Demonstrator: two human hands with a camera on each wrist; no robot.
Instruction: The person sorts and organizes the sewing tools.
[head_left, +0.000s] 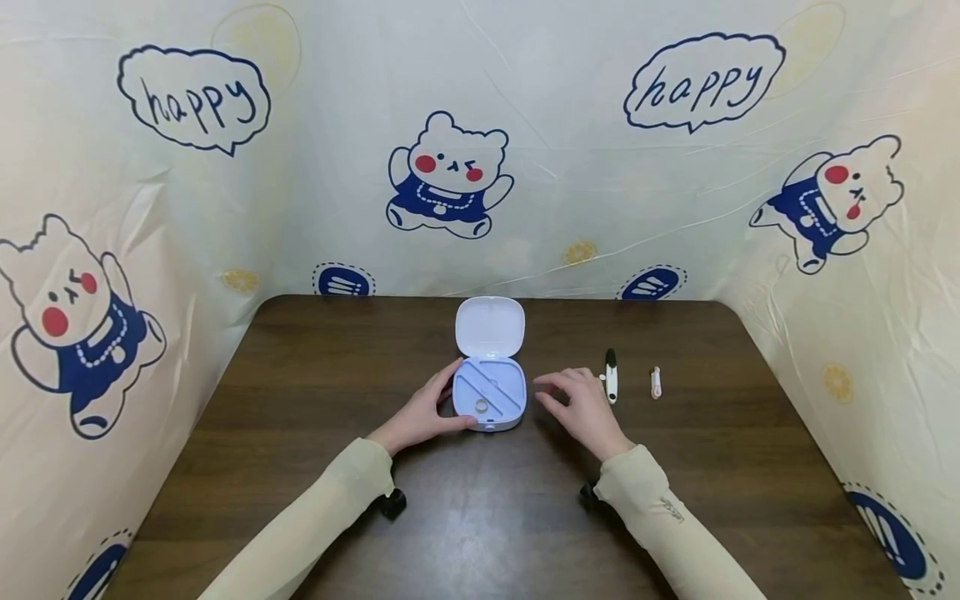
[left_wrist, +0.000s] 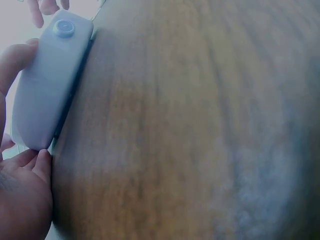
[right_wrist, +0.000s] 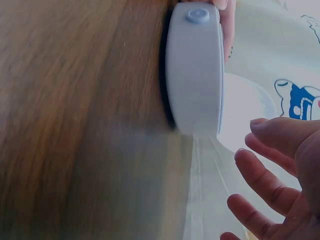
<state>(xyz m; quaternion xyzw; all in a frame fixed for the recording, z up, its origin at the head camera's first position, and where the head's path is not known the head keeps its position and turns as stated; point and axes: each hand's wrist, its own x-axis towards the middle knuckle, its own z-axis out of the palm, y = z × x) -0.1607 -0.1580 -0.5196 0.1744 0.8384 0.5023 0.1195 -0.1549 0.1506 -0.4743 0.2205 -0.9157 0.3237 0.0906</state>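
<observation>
A pale printed cloth [head_left: 562,192] fills the upper part and both sides of the head view, with bears and "happy" bubbles on it, behind a dark wooden table [head_left: 480,517]. Slightly right of centre on the table sits a pale blue box [head_left: 512,387], its lid [head_left: 490,327] tipped back toward the top of the frame. Two parallel diagonal dividers cross the inside, and a ring [head_left: 482,407] lies in the lower left compartment.

The left hand [head_left: 423,410] grips the box from its left side, thumb at the lower left corner, fingers along the left wall; the box lies between them. In the left wrist view the box takes up the upper left, its round button [left_wrist: 64,28] near the top.

The right hand [head_left: 579,406] is just right of the box and apart from it, fingers loosely bent, thumb spread from them, holding nothing. Beside its fingers lies a white tool [head_left: 611,383] with a black upper end; farther right is a small pale item [head_left: 656,383], too small to identify. Both forearms wear light sleeves [head_left: 330,500].
</observation>
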